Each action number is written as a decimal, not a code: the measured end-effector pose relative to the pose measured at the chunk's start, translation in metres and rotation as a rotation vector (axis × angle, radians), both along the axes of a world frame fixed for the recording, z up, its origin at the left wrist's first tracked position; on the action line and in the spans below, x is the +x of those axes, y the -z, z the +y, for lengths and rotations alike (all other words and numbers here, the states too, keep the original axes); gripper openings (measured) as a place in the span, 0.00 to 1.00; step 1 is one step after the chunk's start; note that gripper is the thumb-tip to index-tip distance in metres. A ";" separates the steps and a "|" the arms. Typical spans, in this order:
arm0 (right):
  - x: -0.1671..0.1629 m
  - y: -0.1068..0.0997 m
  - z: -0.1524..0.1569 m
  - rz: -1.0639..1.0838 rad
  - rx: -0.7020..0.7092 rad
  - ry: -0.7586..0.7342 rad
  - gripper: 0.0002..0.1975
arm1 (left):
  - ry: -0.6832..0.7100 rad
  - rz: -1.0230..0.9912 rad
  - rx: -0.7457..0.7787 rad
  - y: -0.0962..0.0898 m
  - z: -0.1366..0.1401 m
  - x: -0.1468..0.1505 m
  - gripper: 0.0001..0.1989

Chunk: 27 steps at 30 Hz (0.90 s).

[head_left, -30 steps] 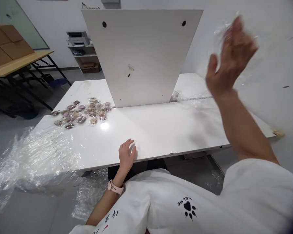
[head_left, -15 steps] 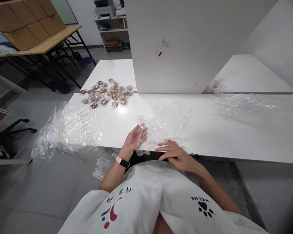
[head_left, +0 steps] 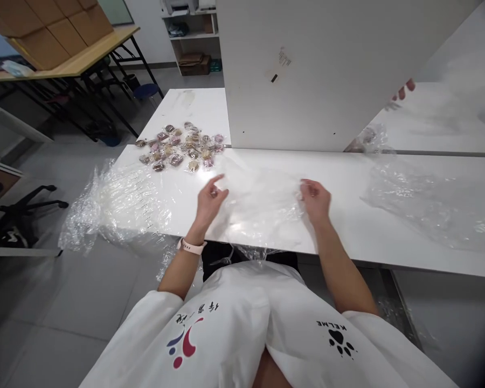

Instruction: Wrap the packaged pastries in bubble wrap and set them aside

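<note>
A clear plastic bag [head_left: 262, 210] is spread across the white table in front of me, hanging over its near edge. My left hand [head_left: 210, 203], fingers curled, is at the bag's left side; index fingertip and thumb tip show a small gap, and the film between them is hard to see. At the opposite side my right hand [head_left: 317, 200] pinches the bag, slightly blurred. Beyond my left hand lie several small individually wrapped round pieces [head_left: 181, 148], brown, purple and yellowish.
A stack of clear plastic bags [head_left: 123, 202] hangs over the table's left edge. More clear film [head_left: 424, 199] lies on the right. A white upright panel [head_left: 286, 81] rises behind the table [head_left: 343, 215]. Another person's fingers [head_left: 404, 90] show beside it.
My hands have moved forward and apart, and the crumpled bag is now spread flat between them. My right hand has closed on its side. Another person's fingers have appeared past the panel.
</note>
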State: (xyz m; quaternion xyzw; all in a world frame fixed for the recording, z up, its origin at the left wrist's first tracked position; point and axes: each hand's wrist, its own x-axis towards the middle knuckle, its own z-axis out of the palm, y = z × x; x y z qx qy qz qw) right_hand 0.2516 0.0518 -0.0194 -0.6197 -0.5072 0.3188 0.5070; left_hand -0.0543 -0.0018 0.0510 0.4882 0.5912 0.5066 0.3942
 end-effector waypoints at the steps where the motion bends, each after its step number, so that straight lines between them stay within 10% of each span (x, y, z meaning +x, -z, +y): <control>1: 0.008 -0.002 -0.002 0.086 0.021 0.072 0.19 | -0.079 0.089 0.024 -0.001 0.003 -0.013 0.25; 7: 0.070 0.005 -0.032 0.030 -0.141 0.210 0.24 | -0.245 0.628 0.179 0.006 -0.015 -0.028 0.25; 12: 0.082 -0.013 -0.060 -0.601 -0.049 0.317 0.35 | 0.096 0.873 0.417 0.016 -0.058 0.023 0.10; 16: 0.056 -0.028 -0.072 -0.893 0.126 0.050 0.26 | 0.206 0.997 0.150 0.014 -0.060 0.019 0.14; 20: 0.023 -0.007 -0.065 -1.053 0.009 -0.551 0.31 | -0.018 1.005 -0.131 0.005 -0.011 -0.024 0.16; 23: 0.014 0.012 -0.038 -1.133 0.003 -0.687 0.35 | -0.255 0.963 -0.149 0.003 0.048 -0.051 0.16; 27: 0.014 0.023 0.005 -1.106 0.042 -0.784 0.32 | -0.260 0.863 -0.404 0.014 0.118 -0.057 0.47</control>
